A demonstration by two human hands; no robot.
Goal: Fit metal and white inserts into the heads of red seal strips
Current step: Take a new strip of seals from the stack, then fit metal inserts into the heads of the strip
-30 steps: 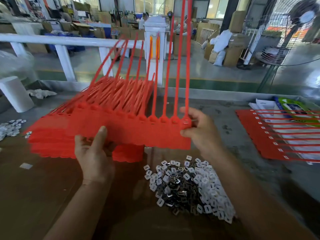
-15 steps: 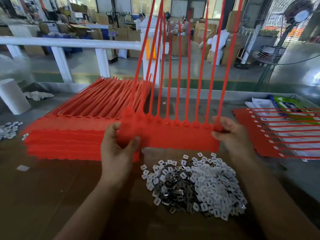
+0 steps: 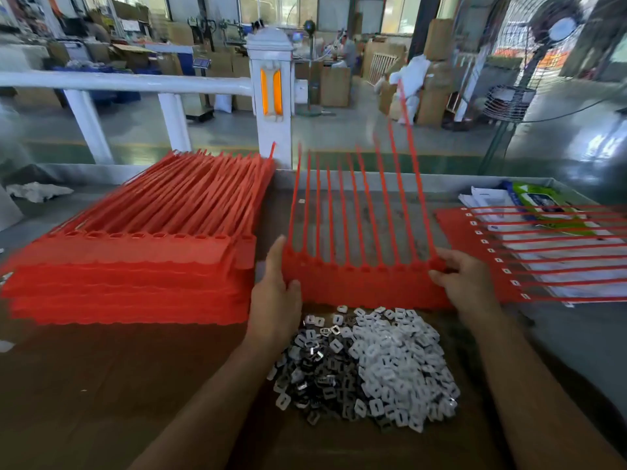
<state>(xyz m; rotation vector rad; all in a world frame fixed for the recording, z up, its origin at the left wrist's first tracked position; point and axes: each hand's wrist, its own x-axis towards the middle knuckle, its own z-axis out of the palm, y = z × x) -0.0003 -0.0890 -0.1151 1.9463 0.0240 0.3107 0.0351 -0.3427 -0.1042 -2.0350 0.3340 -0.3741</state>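
- Here's the left hand (image 3: 274, 300): its fingers (image 3: 279, 245) lie straight up the near edge of a sheet of red seal strips (image 3: 366, 286), with the thumb clamped on the front face. That's a pinch.
- Over to the right hand (image 3: 466, 283): its fingers (image 3: 437, 276) are curled round the head at the far end, gripping it.
- The sheet hangs between both hands, low over the counter (image 3: 101, 385), with its tails pointing up and away. Whether its bottom edge touches down, I can't tell.
- No white shows in this sheet's heads, though they're blurred. My call is that it's unfilled and nothing has been fitted here yet.
- Just in front sits the pile of inserts (image 3: 366, 364), metal ones (image 3: 312, 364) to the left and white ones (image 3: 390, 368) to the right. Neither hand is on them.
- Out on the right lies a finished sheet (image 3: 475, 266), a white square in every visible head. That's one done.
- On the left is a tall stack of red sheets (image 3: 129, 266), with open sockets along the top. Most of the job looks to be ahead.
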